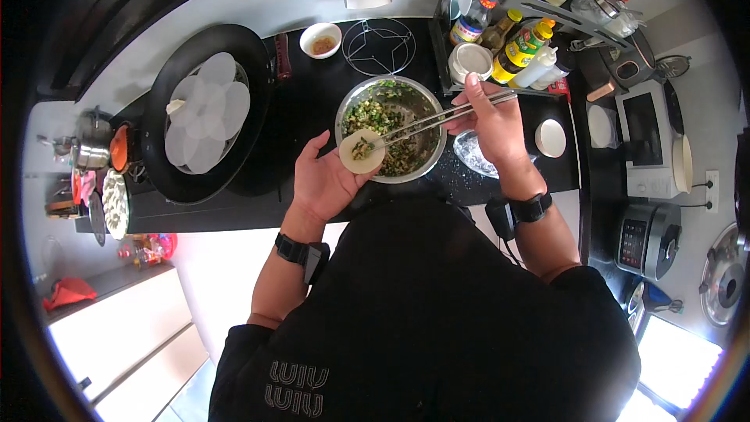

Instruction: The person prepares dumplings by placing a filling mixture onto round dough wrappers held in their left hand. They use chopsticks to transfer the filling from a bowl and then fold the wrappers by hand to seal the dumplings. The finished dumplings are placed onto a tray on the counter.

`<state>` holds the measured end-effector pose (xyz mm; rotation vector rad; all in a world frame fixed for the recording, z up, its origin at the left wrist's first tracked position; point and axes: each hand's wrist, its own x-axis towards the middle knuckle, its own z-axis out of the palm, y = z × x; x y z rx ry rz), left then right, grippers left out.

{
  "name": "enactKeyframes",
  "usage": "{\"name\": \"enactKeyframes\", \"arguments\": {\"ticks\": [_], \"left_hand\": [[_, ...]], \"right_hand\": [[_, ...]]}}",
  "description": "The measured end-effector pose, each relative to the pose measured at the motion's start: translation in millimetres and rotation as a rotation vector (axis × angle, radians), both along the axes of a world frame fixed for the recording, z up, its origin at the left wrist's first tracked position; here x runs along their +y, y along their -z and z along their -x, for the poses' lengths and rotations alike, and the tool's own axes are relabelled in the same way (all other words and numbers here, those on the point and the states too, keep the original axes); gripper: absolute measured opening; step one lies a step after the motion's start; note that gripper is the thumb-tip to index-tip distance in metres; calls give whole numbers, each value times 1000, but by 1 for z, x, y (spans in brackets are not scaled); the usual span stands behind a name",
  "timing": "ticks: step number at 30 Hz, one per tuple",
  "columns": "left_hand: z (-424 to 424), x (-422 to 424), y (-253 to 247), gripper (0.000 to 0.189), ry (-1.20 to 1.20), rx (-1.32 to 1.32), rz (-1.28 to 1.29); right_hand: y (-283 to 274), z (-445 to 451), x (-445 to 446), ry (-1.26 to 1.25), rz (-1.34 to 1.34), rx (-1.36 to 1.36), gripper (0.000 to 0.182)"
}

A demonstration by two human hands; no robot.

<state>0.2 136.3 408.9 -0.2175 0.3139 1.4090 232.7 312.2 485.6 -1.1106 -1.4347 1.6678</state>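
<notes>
On the fingers of my left hand (328,181) lies a round dough wrapper (350,163), with a small heap of chopped filling (363,149) in its middle. My right hand (491,123) grips a pair of metal chopsticks (442,119), and their tips touch that filling. Just beyond the wrapper stands a steel bowl (438,167) holding green and brown chopped filling; the wrapper overlaps its near left rim. Below my right wrist, a plate covered in crumpled clear plastic (472,152) is partly hidden by the hand.
A large black wok (157,146) at left holds overlapping round translucent sheets (202,102). Behind the bowl are a wire trivet (379,47) and a small white bowl (307,41). A rack (440,58) with sauce bottles (520,53) rises at back right. A white dish (551,138) sits farther right.
</notes>
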Motion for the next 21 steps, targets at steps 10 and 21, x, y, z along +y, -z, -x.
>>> {"name": "enactKeyframes", "arguments": {"ticks": [10, 21], "left_hand": [[1, -1, -3, 69, -6, 2, 0], [6, -5, -4, 65, -33, 145, 40]], "right_hand": [[26, 4, -10, 29, 50, 88, 49], [32, -2, -6, 102, 33, 162, 51]]}}
